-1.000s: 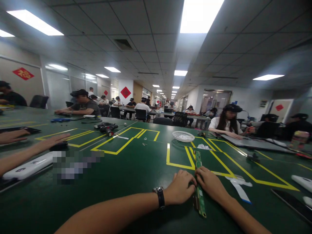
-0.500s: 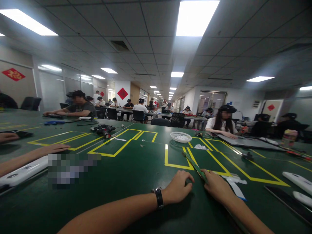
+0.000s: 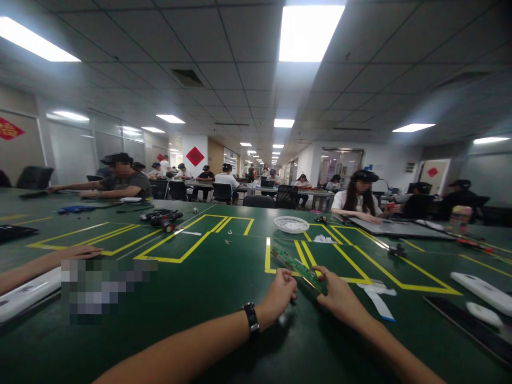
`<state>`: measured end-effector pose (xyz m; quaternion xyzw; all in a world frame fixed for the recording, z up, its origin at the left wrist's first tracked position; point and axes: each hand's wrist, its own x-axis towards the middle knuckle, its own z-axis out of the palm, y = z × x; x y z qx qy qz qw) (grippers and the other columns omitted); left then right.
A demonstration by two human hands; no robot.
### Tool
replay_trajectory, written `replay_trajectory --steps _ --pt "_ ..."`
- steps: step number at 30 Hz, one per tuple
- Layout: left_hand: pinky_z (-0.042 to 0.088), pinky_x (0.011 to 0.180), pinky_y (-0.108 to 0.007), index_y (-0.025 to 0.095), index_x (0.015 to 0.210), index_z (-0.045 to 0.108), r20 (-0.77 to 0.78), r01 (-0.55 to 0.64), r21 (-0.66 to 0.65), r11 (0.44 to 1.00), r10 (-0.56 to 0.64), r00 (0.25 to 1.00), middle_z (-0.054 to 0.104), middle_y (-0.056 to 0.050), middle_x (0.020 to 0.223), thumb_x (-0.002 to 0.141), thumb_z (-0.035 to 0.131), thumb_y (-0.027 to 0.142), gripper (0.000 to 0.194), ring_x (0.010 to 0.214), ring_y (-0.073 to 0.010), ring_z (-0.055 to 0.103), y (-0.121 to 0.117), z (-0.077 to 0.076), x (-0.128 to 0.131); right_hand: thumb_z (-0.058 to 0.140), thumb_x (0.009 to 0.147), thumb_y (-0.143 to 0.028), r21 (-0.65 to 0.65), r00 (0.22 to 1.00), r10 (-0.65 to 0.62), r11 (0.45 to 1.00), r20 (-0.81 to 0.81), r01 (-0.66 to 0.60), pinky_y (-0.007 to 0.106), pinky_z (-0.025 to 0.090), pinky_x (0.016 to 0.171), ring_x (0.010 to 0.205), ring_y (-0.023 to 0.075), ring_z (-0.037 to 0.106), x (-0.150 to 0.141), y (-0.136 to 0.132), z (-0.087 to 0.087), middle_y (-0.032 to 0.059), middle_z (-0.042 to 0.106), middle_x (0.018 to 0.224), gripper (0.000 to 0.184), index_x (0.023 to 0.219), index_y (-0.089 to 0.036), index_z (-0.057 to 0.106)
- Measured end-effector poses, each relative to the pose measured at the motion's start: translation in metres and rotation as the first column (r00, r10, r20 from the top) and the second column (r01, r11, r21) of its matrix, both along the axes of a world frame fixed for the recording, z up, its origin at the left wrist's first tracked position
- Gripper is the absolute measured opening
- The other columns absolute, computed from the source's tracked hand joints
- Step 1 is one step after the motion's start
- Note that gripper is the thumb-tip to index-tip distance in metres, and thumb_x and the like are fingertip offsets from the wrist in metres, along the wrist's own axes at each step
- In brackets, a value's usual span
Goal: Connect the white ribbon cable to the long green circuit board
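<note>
My right hand point(image 3: 339, 295) grips one end of a long narrow green circuit board point(image 3: 298, 265), which slants up and to the left over the green table point(image 3: 224, 277). My left hand point(image 3: 280, 293), with a black watch on its wrist, is curled in a loose fist just left of the board's near end, over a small dark thing on the table that I cannot make out. A white ribbon strip point(image 3: 378, 300) lies on the table to the right of my right hand.
Yellow tape outlines mark the table. A white mesh basket point(image 3: 291, 224) sits farther back, black tools point(image 3: 160, 216) at the left. White devices point(image 3: 476, 288) and a dark panel point(image 3: 468, 328) lie at right. Another person's arm point(image 3: 36, 264) rests at left; several people sit around.
The board lay flat under both hands; my right hand has lifted it and swung its far end to the left. My left hand has let go and closed into a fist.
</note>
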<state>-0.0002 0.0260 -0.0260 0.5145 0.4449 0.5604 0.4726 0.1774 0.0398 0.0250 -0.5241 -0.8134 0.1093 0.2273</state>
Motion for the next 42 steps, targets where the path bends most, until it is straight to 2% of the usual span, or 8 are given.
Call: replay_trajectory --steps 6,16,19,22,25,29,39,42 --pt "0.047 0.061 -0.023 0.020 0.105 0.037 0.289 -0.121 -0.099 0.988 0.145 0.946 0.050 -0.004 0.093 0.082 0.056 0.036 0.034 0.075 -0.0124 0.055 -0.002 0.010 -0.003 0.050 0.061 -0.007 -0.036 0.966 0.154 0.986 -0.206 -0.165 0.024 0.040 0.064 0.070 0.0140 0.054 -0.009 -0.010 0.002 0.0016 0.058 0.085 0.066 0.127 -0.017 0.047" --pt "0.047 0.072 -0.027 0.016 0.094 0.053 0.444 -0.092 0.053 0.994 0.060 0.894 0.061 -0.003 0.084 0.074 0.062 0.051 0.041 0.075 -0.0151 0.060 0.002 0.008 -0.009 0.057 0.077 -0.026 -0.106 0.871 0.403 0.889 -0.282 -0.445 0.026 0.044 0.069 0.075 0.0149 0.057 -0.024 -0.038 0.004 0.0018 0.061 0.090 0.067 0.139 -0.020 0.033" --pt "0.048 0.075 -0.029 0.015 0.096 0.056 0.445 -0.086 0.063 0.994 0.049 0.894 0.065 -0.004 0.085 0.076 0.061 0.048 0.038 0.077 -0.0168 0.062 0.002 0.007 -0.009 0.049 0.084 -0.036 -0.037 0.944 0.299 0.951 -0.137 -0.306 0.029 0.045 0.076 0.079 0.0170 0.060 -0.010 -0.022 0.012 0.0058 0.065 0.097 0.054 0.135 -0.019 0.041" --pt "0.049 0.075 -0.029 0.014 0.094 0.059 0.448 -0.067 0.042 0.997 0.041 0.893 0.067 -0.006 0.084 0.077 0.060 0.045 0.035 0.076 -0.0178 0.063 0.000 0.010 -0.008 0.042 0.088 -0.038 0.138 0.995 -0.006 0.990 0.098 -0.008 0.034 0.043 0.085 0.095 0.0230 0.060 0.026 0.010 0.015 0.0119 0.064 0.108 0.040 0.117 -0.016 0.057" --pt "0.050 0.072 -0.030 0.014 0.093 0.060 0.447 -0.014 0.027 1.000 0.001 0.894 0.067 -0.006 0.081 0.077 0.059 0.050 0.040 0.073 -0.0176 0.063 -0.004 0.013 -0.008 0.040 0.088 -0.044 0.180 0.912 -0.338 0.937 0.234 0.301 0.041 0.044 0.084 0.104 0.0301 0.056 0.078 0.045 0.004 0.0181 0.060 0.113 0.046 0.115 -0.011 0.058" --pt "0.049 0.067 -0.029 0.014 0.092 0.060 0.396 0.039 0.015 0.999 -0.042 0.917 0.065 -0.004 0.073 0.075 0.061 0.056 0.046 0.065 -0.0159 0.061 -0.006 0.014 -0.008 0.034 0.087 -0.053 0.109 0.784 -0.516 0.852 0.344 0.513 0.047 0.044 0.080 0.106 0.0360 0.054 0.133 0.073 -0.020 0.0223 0.056 0.115 0.056 0.106 -0.009 0.063" --pt "0.046 0.062 -0.025 0.015 0.086 0.059 0.273 0.069 0.020 0.997 -0.072 0.959 0.059 0.000 0.067 0.075 0.062 0.052 0.039 0.060 -0.0128 0.056 -0.004 0.010 -0.005 0.042 0.084 -0.045 0.011 0.903 -0.325 0.942 0.280 0.335 0.041 0.045 0.080 0.101 0.0304 0.057 0.129 0.084 -0.028 0.0174 0.058 0.111 0.045 0.108 -0.015 0.064" --pt "0.047 0.064 -0.026 0.014 0.088 0.059 0.245 0.085 0.017 0.996 -0.086 0.966 0.061 -0.003 0.071 0.075 0.061 0.053 0.041 0.065 -0.0143 0.058 -0.006 0.011 -0.005 0.038 0.085 -0.046 0.062 0.886 -0.368 0.928 0.281 0.366 0.042 0.044 0.080 0.103 0.0317 0.055 0.127 0.080 -0.027 0.0181 0.056 0.112 0.048 0.112 -0.013 0.061"
